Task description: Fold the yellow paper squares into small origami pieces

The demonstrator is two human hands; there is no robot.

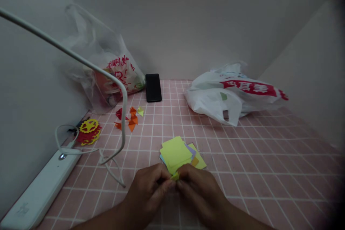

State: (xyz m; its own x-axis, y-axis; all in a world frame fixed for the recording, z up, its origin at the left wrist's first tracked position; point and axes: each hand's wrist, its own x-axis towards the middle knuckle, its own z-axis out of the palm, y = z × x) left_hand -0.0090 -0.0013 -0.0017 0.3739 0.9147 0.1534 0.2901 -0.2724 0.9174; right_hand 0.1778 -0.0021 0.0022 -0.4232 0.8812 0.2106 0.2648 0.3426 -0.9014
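Note:
Between my fingertips is a small folded piece of yellow paper [175, 176], mostly covered by the fingers. My left hand [151, 187] pinches its left side, and my right hand [198, 190] pinches its right side. Just beyond the hands lies a loose stack of square paper sheets [176, 152], yellow on top, with blue, purple and orange edges showing beneath. Farther off to the left sit several small folded paper pieces [133, 118] in red, orange and pale yellow.
A white cable [124, 115] arches across the left side. A power strip [40, 190] runs along the left wall, near yellow and red cut-out discs [88, 126]. At the back are a plastic bag [118, 64], a black phone [153, 88] and another white bag [215, 97].

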